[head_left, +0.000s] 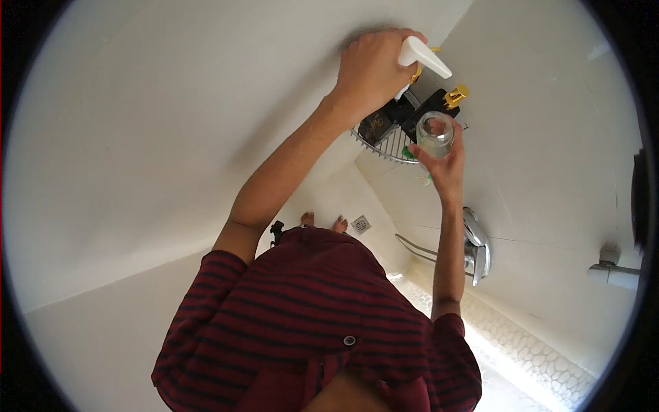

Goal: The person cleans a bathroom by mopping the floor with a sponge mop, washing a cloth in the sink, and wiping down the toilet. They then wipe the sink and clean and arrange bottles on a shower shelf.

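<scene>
My left hand (pixel 374 69) is raised against the pale wall with its fingers closed around a white pump top (pixel 427 59), whose spout points right. What lies below the pump is mostly hidden by the hand. Lower and to the right, my right hand (pixel 447 165) grips a clear glass bottle (pixel 434 144) with its round, uncapped mouth facing up towards me. Just behind the bottle is a black bottle with a gold pump (pixel 456 96). A black container with gold lettering (pixel 376 128) stands beneath my left wrist.
A wire corner shelf (pixel 391 152) carries the dark containers, with a green item (pixel 408 152) at its front. On the right wall is a chrome mixer tap (pixel 478 247), with another metal fitting (pixel 613 273) farther right. A drain (pixel 361 224) sits in the floor near my feet.
</scene>
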`<state>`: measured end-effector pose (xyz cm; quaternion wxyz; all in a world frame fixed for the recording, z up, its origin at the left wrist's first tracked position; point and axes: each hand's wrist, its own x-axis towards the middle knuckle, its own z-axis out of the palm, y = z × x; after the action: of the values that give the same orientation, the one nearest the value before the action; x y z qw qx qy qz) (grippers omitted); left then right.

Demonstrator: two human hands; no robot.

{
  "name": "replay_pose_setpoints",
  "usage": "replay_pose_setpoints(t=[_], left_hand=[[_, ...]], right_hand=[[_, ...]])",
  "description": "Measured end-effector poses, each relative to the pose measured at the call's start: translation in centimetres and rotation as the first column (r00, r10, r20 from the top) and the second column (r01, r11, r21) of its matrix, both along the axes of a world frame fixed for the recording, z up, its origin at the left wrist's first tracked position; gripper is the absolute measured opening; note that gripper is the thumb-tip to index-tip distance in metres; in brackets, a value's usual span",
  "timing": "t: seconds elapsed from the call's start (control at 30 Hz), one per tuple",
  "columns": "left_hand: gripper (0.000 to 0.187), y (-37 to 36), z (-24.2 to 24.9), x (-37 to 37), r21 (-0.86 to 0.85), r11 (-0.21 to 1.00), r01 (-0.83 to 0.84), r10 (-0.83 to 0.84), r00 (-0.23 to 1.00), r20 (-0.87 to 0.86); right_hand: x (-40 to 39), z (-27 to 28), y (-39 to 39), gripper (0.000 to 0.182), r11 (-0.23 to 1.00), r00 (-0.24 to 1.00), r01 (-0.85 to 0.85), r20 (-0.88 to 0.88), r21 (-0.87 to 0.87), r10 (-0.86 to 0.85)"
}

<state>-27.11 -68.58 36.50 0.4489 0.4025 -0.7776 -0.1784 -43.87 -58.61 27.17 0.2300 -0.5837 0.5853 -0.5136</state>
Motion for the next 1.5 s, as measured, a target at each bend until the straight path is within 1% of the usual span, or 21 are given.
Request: replay_pose_setpoints(t=[0.07, 0.1, 0.2, 0.23, 0.33, 0.4, 0.43, 0.5, 0.63, 0.73, 0.8, 0.93, 1.03, 1.13, 1.23, 1.33, 1.43, 1.5], left_hand=[[0.028, 0.3, 0.7, 0.7, -0.002, 1.0, -0.002, 0.002, 1.0, -0.029], [0.027, 0.4, 0.8, 1.0, 0.007, 1.0, 0.019, -0.019, 0.999, -0.049], [0.027, 0.8, 0.7, 1.1, -0.007, 1.0, -0.02, 0.019, 0.998, -0.055], [0.027, 0.9, 0.6, 1.1, -0.022, 0.999, -0.032, 0.03, 0.997, -0.069], [0.027, 1.0, 0.3, 1.1, -0.065, 0.996, -0.054, 0.047, 0.993, -0.106], [0.027, 1.0, 0.1, 1.2, -0.098, 0.994, -0.052, 0.039, 0.991, -0.126], [0.028, 1.2, 0.1, 1.2, -0.075, 0.996, -0.057, 0.049, 0.993, -0.105], [0.029, 1.1, 0.3, 1.4, -0.028, 0.998, -0.058, 0.057, 0.997, -0.061], [0.03, 1.0, 0.1, 1.4, -0.059, 0.997, -0.053, 0.05, 0.997, -0.052], [0.03, 1.3, 0.4, 1.6, -0.046, 0.998, -0.046, 0.045, 0.999, -0.017], [0.03, 1.2, 0.4, 1.6, -0.039, 0.998, -0.042, 0.043, 0.999, 0.019], [0.03, 1.2, 0.4, 1.7, -0.06, 0.997, -0.043, 0.045, 0.999, 0.021], [0.03, 1.2, 0.5, 1.8, -0.058, 0.998, -0.031, 0.034, 0.999, 0.042], [0.03, 1.1, 0.2, 1.7, -0.071, 0.997, -0.029, 0.032, 0.998, 0.048], [0.03, 1.3, 0.5, 1.9, -0.07, 0.997, -0.023, 0.028, 0.998, 0.063], [0.03, 1.3, 0.6, 2.0, -0.083, 0.996, -0.013, 0.018, 0.998, 0.062], [0.029, 1.1, 0.5, 2.0, -0.091, 0.996, 0.0, 0.004, 0.999, 0.053], [0.029, 1.2, 0.6, 2.3, -0.071, 0.997, 0.016, -0.011, 0.998, 0.059]], right_hand=[[-0.1, 1.3, -0.9, 0.063, 0.999, 0.993, 0.017, -0.118, 0.048, -0.011], [-0.2, 1.6, -1.4, 0.064, 0.999, 0.994, -0.004, -0.109, 0.049, 0.01], [-0.9, 2.0, -2.8, 0.065, 0.999, 0.96, -0.035, -0.276, 0.029, 0.042], [-0.9, 2.0, -3.1, 0.067, 0.999, 0.949, -0.004, -0.314, 0.032, 0.014], [-1.2, 2.7, -3.8, 0.068, 0.999, 0.873, -0.001, -0.488, 0.039, 0.02], [-1.1, 3.3, -4.0, 0.069, 0.998, 0.841, 0.008, -0.541, 0.067, 0.03], [-1.0, 3.5, -4.0, 0.069, 0.997, 0.823, 0.013, -0.566, 0.079, 0.035], [-1.3, 3.3, -4.4, 0.07, 0.996, 0.827, 0.02, -0.561, 0.084, 0.031], [-1.2, 3.2, -4.4, 0.07, 0.997, 0.834, 0.024, -0.551, 0.075, 0.021], [0.1, 4.2, -3.7, 0.069, 0.988, 0.857, 0.052, -0.515, 0.147, 0.031], [0.0, 3.6, -4.0, 0.068, 0.991, 0.859, 0.027, -0.51, 0.131, 0.044], [0.9, 3.8, -4.0, 0.068, 0.993, 0.851, 0.024, -0.523, 0.114, 0.04], [0.4, 3.1, -4.4, 0.068, 0.999, 0.778, 0.03, -0.629, 0.037, 0.0], [0.8, 3.5, -4.4, 0.067, 0.991, 0.768, 0.09, -0.64, 0.097, -0.007], [1.0, 3.8, -4.5, 0.068, 0.982, 0.79, 0.1, -0.613, 0.159, 0.019], [0.7, 3.7, -4.8, 0.069, 0.99, 0.711, 0.113, -0.703, 0.089, -0.018], [1.3, 4.4, -4.8, 0.07, 0.98, 0.708, 0.147, -0.707, 0.132, -0.011], [1.3, 4.5, -4.8, 0.069, 0.986, 0.683, 0.128, -0.73, 0.11, -0.007]])
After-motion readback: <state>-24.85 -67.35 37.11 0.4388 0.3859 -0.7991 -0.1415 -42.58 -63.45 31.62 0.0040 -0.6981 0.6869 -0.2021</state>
